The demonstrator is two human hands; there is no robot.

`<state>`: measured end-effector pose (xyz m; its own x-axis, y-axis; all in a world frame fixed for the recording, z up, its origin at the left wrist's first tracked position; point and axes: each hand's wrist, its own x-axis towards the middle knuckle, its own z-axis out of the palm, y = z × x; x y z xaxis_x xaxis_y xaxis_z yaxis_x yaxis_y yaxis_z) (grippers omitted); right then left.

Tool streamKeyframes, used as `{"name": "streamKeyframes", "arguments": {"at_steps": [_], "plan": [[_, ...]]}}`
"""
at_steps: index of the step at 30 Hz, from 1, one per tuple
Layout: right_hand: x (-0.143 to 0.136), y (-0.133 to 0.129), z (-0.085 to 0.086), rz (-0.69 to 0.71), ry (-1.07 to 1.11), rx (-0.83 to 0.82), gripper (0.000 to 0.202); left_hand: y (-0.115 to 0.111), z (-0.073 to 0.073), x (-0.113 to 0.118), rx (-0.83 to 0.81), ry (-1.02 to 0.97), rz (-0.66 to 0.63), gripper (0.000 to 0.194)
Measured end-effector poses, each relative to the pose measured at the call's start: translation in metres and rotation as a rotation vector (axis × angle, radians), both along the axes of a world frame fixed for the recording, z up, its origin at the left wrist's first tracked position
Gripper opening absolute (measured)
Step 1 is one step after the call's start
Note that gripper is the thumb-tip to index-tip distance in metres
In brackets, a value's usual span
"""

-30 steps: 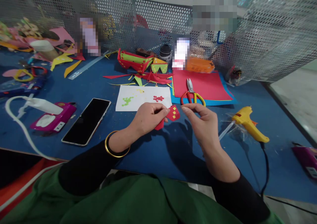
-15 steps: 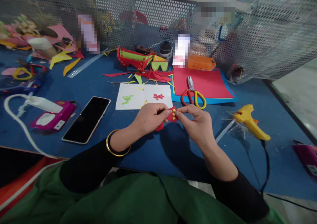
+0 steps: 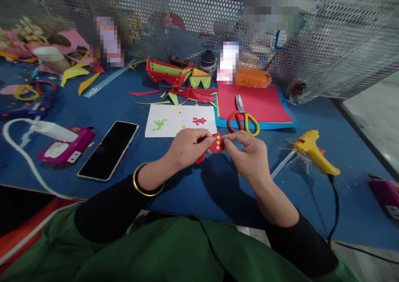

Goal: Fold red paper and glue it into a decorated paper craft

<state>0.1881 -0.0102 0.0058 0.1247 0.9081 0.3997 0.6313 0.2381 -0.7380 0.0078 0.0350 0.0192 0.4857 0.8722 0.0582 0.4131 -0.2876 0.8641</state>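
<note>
Between thumb and fingers, my left hand (image 3: 188, 147) pinches a red paper piece (image 3: 218, 143) dotted with small yellow squares. Another red part shows below my left fingers, mostly hidden by them. The right edge of the piece is between the closed thumb and fingertips of my right hand (image 3: 247, 151). Just beyond lies a white paper sheet (image 3: 187, 117) bearing small green, red and yellow paper squares. Scissors (image 3: 239, 115) with one red and one yellow handle rest beyond my right hand, partly over red sheets (image 3: 262, 103).
A yellow glue gun (image 3: 316, 151) lies at right, its cord running off the front edge. To the left are a black phone (image 3: 108, 151) and a purple power socket (image 3: 67, 144) with a white plug. Red-green paper glasses (image 3: 168, 74) and scraps (image 3: 199, 95) lie behind.
My right fingertips have slid from the face of the red piece to its right edge, uncovering more yellow squares. The left hand keeps its grip; the view has shifted slightly.
</note>
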Motion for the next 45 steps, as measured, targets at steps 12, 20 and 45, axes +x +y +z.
{"name": "streamKeyframes", "arguments": {"at_steps": [12, 20, 45], "plan": [[0.0043, 0.0004, -0.0002, -0.136, 0.093, -0.018, 0.015, -0.0005, 0.0016, 0.0007, -0.100, -0.059, 0.069, 0.028], [-0.0014, -0.0007, -0.0010, 0.001, 0.194, -0.097, 0.017, -0.0016, -0.0024, 0.0021, -0.090, -0.067, 0.020, 0.027], [-0.0027, -0.0019, 0.0024, 0.011, 0.267, -0.197, 0.013, -0.0036, -0.0007, 0.0019, -0.056, -0.086, 0.031, 0.029]]}}
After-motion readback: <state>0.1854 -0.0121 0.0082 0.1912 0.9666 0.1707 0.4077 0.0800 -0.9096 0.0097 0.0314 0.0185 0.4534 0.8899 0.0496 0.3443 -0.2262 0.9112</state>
